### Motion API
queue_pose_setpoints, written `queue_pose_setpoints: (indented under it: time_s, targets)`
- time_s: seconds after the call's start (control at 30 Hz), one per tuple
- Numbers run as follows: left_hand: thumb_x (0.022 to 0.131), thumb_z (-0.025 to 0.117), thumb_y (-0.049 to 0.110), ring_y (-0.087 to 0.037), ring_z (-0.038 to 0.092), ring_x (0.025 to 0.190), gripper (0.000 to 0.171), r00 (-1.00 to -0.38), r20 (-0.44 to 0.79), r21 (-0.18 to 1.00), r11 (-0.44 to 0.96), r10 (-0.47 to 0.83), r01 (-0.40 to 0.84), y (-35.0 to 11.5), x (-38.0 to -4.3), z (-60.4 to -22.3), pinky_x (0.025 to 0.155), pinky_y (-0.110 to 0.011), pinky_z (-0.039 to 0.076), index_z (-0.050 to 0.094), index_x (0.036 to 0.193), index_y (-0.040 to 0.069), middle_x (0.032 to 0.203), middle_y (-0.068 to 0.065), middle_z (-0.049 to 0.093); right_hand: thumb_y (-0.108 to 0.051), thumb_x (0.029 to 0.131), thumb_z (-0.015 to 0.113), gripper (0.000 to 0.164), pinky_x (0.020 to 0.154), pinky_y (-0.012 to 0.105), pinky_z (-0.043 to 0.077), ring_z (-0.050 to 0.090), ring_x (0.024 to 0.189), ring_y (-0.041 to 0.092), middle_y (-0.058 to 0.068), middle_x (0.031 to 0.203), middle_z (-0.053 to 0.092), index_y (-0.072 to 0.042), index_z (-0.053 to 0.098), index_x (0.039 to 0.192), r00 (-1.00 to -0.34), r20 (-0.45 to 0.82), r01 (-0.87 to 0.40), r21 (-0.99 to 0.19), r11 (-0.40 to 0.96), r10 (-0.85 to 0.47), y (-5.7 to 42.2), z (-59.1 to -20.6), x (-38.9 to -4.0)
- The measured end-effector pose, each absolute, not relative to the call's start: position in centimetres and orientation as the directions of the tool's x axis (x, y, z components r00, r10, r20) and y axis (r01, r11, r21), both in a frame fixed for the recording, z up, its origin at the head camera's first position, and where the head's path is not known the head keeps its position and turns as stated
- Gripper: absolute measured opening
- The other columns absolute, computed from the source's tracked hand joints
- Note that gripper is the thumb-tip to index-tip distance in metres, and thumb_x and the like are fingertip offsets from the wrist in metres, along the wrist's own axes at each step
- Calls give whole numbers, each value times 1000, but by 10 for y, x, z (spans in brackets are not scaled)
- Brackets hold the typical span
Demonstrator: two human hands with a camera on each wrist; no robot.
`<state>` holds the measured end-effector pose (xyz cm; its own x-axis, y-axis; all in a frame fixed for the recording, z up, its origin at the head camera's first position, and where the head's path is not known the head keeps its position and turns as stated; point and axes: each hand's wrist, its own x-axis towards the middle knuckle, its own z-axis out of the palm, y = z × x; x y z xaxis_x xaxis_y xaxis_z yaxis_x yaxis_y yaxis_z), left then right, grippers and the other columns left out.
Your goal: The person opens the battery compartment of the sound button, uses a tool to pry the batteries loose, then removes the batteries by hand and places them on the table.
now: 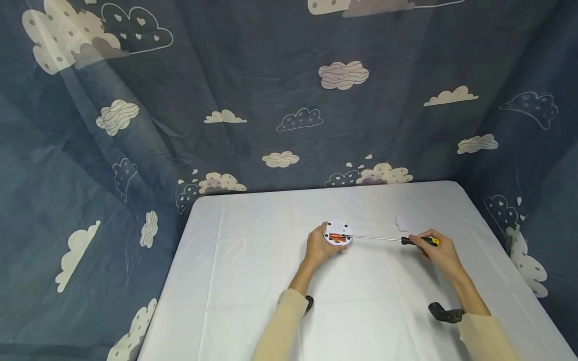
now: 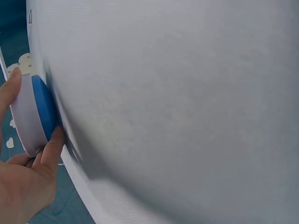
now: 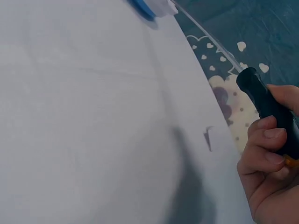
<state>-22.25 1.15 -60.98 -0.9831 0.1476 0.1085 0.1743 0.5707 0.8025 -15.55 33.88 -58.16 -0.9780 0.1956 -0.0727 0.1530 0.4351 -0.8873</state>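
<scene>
Head: screwdriver [image 1: 406, 241] crosses device [image 1: 336, 228] edge, right hand [image 1: 442, 252] well outside.

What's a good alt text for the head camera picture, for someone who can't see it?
A right hand points a screwdriver at orange batteries in a round white device held by the left hand, over a white table before a dark, cloud-patterned curtain.

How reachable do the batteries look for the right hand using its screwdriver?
Likely yes: the batteries lie uncovered, the right hand points the screwdriver at them, and the left hand grips the device without hiding them.
</scene>
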Motion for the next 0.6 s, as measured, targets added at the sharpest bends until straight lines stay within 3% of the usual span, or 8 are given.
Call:
queue_pose_setpoints:
  time_s: [0.17,0.37,0.6]
  targets:
    - [64,101,23,-25,68,123,91,-984,101,806,568,148,168,13,-225,-611,109,-35,54,58,142,2,132,-11,71,-44,99,69,37,47,29,43,47,53,6,-12,65,54,-9,59,102,-965,-126,203,-913,355,228,337,-589,-149]
    - [64,101,22,-28,65,129,97,-987,90,816,558,131,149,15,-222,-612,113,-39,51,53,146,0,138,-14,68,-46,97,71,39,49,29,44,49,56,7,-12,68,55,-10,60,105,-956,-107,206,-907,368,271,335,-585,-146]
    - [66,100,23,-33,59,136,104,-991,57,818,564,120,115,13,-220,-609,118,-43,46,47,152,-1,145,-19,61,-44,95,74,31,53,27,47,51,62,5,-16,71,57,-17,61,102,-939,-98,221,-907,358,331,337,-577,-150]
